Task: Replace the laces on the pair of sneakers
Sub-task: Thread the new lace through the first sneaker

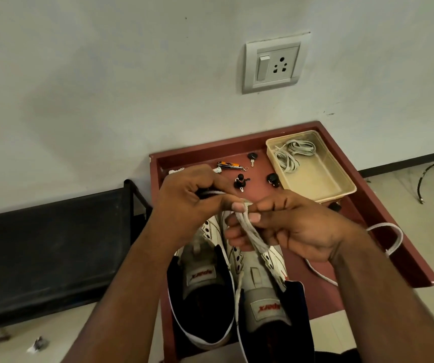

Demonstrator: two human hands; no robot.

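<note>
Two white sneakers with dark heel collars stand side by side on a red-brown table (pixel 383 205): the left sneaker (pixel 202 292) and the right sneaker (pixel 270 297), toes away from me. My left hand (pixel 189 203) and my right hand (pixel 294 226) are raised above them and meet over the toes. Both pinch a white lace (pixel 252 231), which hangs in a twisted strand down to the right sneaker. Another stretch of white lace (pixel 391 239) loops over the table's right edge behind my right wrist.
A beige plastic tray (pixel 328 187) at the table's back right holds coiled grey-white laces (pixel 291 153). Keys (pixel 242 180), a nail clipper (pixel 230 165) and small black items lie behind my hands. A wall socket (pixel 276 64) is above; a black bench (pixel 53 247) is left.
</note>
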